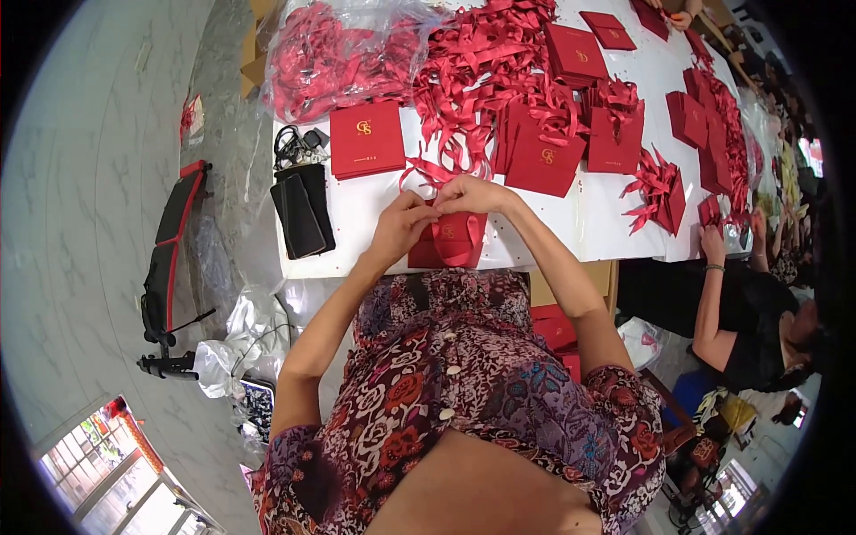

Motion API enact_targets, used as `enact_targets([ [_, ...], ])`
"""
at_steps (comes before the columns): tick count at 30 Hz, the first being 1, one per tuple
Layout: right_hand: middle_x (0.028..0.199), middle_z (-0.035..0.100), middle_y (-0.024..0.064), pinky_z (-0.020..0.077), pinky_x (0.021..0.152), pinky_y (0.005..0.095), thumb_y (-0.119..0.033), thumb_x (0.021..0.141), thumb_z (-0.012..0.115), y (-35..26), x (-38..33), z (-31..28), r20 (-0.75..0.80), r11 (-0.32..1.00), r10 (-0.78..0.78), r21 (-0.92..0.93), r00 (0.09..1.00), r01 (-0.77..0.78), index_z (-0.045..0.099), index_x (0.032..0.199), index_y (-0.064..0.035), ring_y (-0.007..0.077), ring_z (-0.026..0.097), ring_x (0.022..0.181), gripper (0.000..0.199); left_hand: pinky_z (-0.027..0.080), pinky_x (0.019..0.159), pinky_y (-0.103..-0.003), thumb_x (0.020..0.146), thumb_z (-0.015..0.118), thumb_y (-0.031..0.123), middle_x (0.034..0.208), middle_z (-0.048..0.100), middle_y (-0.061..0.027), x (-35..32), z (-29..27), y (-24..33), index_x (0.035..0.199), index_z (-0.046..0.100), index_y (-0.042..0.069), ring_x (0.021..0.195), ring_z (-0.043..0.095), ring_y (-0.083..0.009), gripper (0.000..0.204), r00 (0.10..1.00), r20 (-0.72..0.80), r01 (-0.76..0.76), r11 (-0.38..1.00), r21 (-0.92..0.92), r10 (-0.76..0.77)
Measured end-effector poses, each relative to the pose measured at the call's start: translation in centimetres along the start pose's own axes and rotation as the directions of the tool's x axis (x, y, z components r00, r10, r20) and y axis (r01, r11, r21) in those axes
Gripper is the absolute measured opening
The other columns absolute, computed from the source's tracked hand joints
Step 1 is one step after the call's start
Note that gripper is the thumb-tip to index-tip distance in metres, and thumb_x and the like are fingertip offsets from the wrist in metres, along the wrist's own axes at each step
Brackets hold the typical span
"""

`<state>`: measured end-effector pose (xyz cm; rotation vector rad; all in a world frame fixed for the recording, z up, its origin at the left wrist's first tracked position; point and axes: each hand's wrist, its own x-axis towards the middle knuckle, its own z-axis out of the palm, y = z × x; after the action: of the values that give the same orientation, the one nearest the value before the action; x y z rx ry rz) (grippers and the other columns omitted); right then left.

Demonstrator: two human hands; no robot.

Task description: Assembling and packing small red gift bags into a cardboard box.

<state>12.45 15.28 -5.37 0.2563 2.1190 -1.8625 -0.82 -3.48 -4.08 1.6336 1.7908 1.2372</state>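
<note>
A hand-assembly packaging workshop. A long white worktable (374, 209) is covered with flat red gift bags (367, 139), heaps of loose red ribbon (473, 71) and a clear plastic sack of more ribbon (334, 53). Another worker (740, 312) sits alongside at the same table, on a marble-tiled floor (98, 178).

Between our two hands, left hand (399, 227) and right hand (473, 193), we count one red paper bag (448, 241). Just left of the left hand lie two black pouches (303, 214), with one flat red bag (367, 139) beyond them. Above the right hand there is one heap of red ribbons (477, 71) (far too tangled to count singly), and up left one clear plastic sack (334, 53) of ribbons.
</note>
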Motion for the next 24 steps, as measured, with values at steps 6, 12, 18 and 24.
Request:
enact_targets([
  [6, 0.089, 0.07, 0.0029, 0.0488, 0.076, 0.0237, -0.01, 0.091, 0.063, 0.9, 0.0, 0.7, -0.017, 0.99, -0.045, 0.136, 0.999, 0.047, 0.069, 0.104, 0.0017, 0.0074, 0.061, 0.083, 0.018, 0.05, 0.07, -0.033, 0.082, 0.071, 0.003, 0.088, 0.058, -0.0078, 0.5, -0.8, 0.5, 0.094, 0.072, 0.006, 0.079, 0.061, -0.0236, 0.013, 0.996, 0.093, -0.003, 0.996, -0.092, 0.012],
  [12, 0.08, 0.068, -0.0002, 0.0469, 0.071, 0.022, -0.013, 0.091, 0.063, 1.6, 0.3, 2.1, -0.199, 0.958, 0.084, 0.285, 0.976, -0.025, 0.071, 0.093, -0.0005, 0.0058, 0.059, 0.076, 0.015, 0.05, 0.071, -0.034, 0.082, 0.071, 0.002, 0.088, 0.057, -0.0086, 0.9, -0.3, 0.6, 0.094, 0.07, 0.005, 0.08, 0.06, -0.0243, 0.013, 0.996, 0.091, -0.005, 0.994, -0.105, 0.015],
  [18, 0.073, 0.065, -0.0005, 0.0453, 0.056, 0.0209, -0.015, 0.093, 0.063, 0.2, 0.9, 0.9, -0.578, 0.884, 0.403, 0.447, 0.709, -0.138, 0.072, 0.091, -0.003, 0.0041, 0.057, 0.065, 0.014, 0.048, 0.07, -0.031, 0.079, 0.073, 0.0, 0.088, 0.059, -0.0084, 1.4, 0.2, 0.7, 0.091, 0.071, 0.005, 0.08, 0.059, -0.0231, 0.014, 0.994, 0.092, 0.081, 0.982, -0.172, -0.066],
  [24, 0.068, 0.068, 0.0045, 0.0492, 0.059, 0.0283, -0.025, 0.089, 0.067, 2.0, -1.8, -0.9, -0.772, 0.967, 0.22, 0.252, 0.596, -0.031, 0.073, 0.089, -0.0056, 0.0126, 0.064, 0.062, 0.021, 0.046, 0.076, -0.037, 0.082, 0.073, 0.015, 0.082, 0.065, -0.0099, 0.7, 0.0, -2.6, 0.09, 0.071, 0.006, 0.081, 0.06, -0.0277, 0.012, 0.96, -0.078, 0.28, 0.946, 0.165, -0.271],
])
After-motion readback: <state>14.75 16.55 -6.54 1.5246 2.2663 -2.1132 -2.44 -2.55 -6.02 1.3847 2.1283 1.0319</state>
